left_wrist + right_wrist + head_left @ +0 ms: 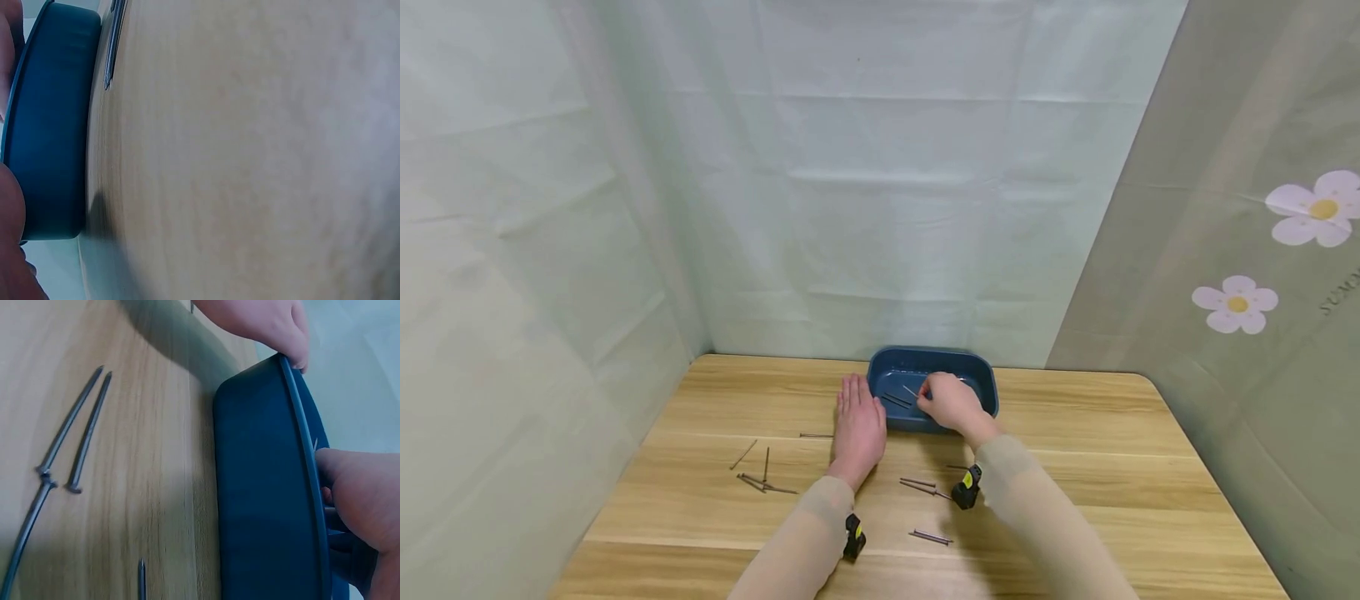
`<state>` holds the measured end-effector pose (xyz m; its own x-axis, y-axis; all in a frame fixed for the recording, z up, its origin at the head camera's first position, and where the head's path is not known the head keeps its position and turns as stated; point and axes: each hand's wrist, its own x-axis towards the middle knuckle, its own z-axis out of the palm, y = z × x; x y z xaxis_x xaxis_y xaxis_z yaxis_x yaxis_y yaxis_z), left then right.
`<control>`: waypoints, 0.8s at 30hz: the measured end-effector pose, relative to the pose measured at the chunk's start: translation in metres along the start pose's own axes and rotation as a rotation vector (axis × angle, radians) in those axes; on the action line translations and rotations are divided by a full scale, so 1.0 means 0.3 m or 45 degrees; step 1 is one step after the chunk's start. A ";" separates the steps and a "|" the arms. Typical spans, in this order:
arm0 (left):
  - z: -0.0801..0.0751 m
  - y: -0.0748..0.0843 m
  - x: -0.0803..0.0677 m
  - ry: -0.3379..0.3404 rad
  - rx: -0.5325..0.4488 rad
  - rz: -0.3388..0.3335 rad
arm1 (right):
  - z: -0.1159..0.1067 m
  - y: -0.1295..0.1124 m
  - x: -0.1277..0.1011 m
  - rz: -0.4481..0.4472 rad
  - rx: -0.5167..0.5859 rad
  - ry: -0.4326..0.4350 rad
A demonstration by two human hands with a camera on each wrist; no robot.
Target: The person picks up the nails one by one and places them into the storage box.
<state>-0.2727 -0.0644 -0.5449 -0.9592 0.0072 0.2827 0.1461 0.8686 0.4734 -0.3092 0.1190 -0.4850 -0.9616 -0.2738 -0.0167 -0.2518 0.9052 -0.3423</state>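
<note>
My right hand (952, 402) reaches into a dark blue rectangular tray (913, 423) and pinches a thin metal nail (910, 391) between thumb and fingers. A few more nails (897, 401) lie on the tray's floor beneath it. At the tray's left side, my left hand (859, 429) has its fingers straight, and its thumb touches the rim near the front corner. The tray's outer wall (53, 125) fills the left of the left wrist view. In the right wrist view, the right fingers are partly hidden behind the tray wall (269, 469).
Several loose nails (765, 483) lie on the wooden table (1075, 467) at left. Others (917, 483) lie in front of the tray, with a close pair (931, 537) nearer me. Pale curtains (887, 208) hang behind and at both sides.
</note>
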 end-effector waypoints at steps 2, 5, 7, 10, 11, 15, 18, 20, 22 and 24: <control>-0.001 0.001 -0.001 -0.015 0.004 -0.003 | 0.006 -0.001 0.015 0.031 0.005 -0.016; -0.002 0.000 0.000 -0.025 0.015 0.000 | 0.017 0.000 0.036 0.059 0.006 -0.028; -0.001 -0.001 0.001 -0.020 0.026 0.002 | 0.025 0.001 0.048 0.061 0.004 -0.032; 0.000 0.002 0.000 -0.017 0.034 -0.003 | 0.038 0.003 0.065 0.052 -0.010 -0.042; 0.002 0.004 -0.001 -0.019 0.037 -0.002 | 0.041 0.003 0.069 0.055 -0.014 -0.050; 0.009 0.015 -0.005 -0.031 0.043 0.014 | 0.055 0.006 0.082 0.083 -0.026 -0.082; 0.014 0.024 -0.005 -0.031 0.042 0.018 | 0.059 0.005 0.090 0.106 -0.025 -0.096; 0.016 0.028 -0.004 -0.024 0.041 0.015 | 0.060 0.003 0.096 0.116 -0.026 -0.100; 0.017 0.030 -0.003 -0.018 0.043 0.014 | 0.064 0.000 0.103 0.122 -0.035 -0.100; 0.020 0.029 -0.003 -0.016 0.051 0.017 | 0.069 -0.001 0.110 0.133 -0.047 -0.104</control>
<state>-0.2719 -0.0537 -0.5460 -0.9602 0.0245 0.2783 0.1490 0.8876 0.4358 -0.3386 0.1029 -0.5049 -0.9711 -0.2019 -0.1274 -0.1563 0.9411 -0.2998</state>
